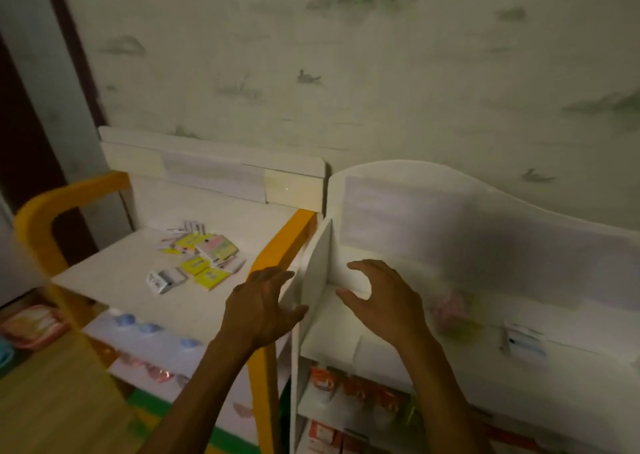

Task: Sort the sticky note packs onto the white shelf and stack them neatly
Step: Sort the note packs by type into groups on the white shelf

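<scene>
Several sticky note packs (pixel 202 258), yellow, pink and white, lie scattered on the top of the orange-framed shelf (pixel 114 273) at the left. The white shelf (pixel 329 332) stands to its right, with a curved back panel and a white side panel (pixel 317 266). My left hand (pixel 263 308) hovers with spread, relaxed fingers just left of that side panel and holds nothing. My right hand (pixel 377 297) hovers over the white shelf's top surface, fingers loosely curved, holding nothing. A pink and green pack (pixel 457 311) and a white pack (pixel 526 344) lie blurred on the white shelf.
Lower shelves hold red packets (pixel 360 388) under the white shelf and blue caps (pixel 149 327) under the orange-framed one. A patterned wall rises behind both. Wooden floor (pixel 52 408) shows at lower left, with a pink packet (pixel 33 325) beside it.
</scene>
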`<state>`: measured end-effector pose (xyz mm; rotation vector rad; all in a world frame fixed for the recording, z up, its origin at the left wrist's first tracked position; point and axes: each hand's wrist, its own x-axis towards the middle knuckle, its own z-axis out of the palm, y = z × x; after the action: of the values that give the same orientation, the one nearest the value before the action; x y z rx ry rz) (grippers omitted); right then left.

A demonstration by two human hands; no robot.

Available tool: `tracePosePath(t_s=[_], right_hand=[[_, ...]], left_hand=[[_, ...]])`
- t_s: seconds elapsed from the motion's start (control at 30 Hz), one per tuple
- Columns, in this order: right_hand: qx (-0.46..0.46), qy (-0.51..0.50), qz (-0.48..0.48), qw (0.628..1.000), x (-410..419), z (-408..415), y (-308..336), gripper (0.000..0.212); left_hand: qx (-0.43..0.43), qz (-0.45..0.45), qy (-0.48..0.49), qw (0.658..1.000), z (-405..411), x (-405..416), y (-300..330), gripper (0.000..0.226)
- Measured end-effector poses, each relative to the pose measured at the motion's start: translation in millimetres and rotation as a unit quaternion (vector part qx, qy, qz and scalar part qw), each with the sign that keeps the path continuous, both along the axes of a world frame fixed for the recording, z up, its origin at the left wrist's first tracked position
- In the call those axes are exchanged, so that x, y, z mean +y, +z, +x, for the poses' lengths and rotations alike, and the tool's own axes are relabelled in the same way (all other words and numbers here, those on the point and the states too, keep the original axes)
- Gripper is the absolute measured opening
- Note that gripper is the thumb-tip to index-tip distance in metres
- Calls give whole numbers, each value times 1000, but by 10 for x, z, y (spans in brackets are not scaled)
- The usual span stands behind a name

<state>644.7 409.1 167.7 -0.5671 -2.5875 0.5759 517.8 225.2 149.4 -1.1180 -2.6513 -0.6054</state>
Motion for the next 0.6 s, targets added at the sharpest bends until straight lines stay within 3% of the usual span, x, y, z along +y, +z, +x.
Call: tracePosePath(t_s=[0.6], right_hand=[[13, 69, -31, 997, -2277, -1997, -141, 49]], left_hand=[[-52, -10, 73, 996, -1636, -2647, -209, 74]])
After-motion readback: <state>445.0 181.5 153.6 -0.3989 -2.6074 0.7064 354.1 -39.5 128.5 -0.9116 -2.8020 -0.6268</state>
